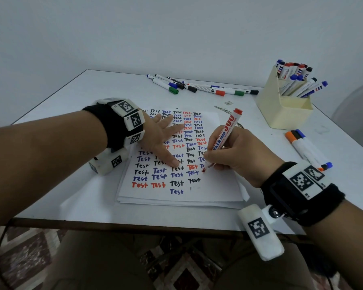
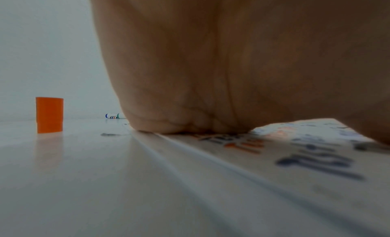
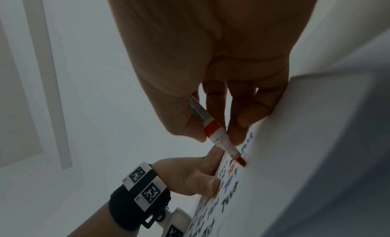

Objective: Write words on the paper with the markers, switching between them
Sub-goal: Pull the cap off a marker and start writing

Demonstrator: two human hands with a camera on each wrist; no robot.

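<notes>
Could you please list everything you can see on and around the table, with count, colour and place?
table: one, white, under everything.
paper: a small stack, white, centre, top sheet covered with "Test" in black, blue and red.
red marker: one, uncapped, tip on the paper.
loose markers: several, white with blue, green, black and red caps, far edge.
marker box: one, cream, far right, full of markers.
side markers: three, orange, black and blue ends, right of the paper.
orange cap: one, upright, left of the paper.
left hand: flat on the paper.
right hand: grips the red marker.

red marker point(image 3: 213, 125) in right hand point(image 3: 202, 60) grip (tip on paper point(image 3: 274, 174))
</notes>
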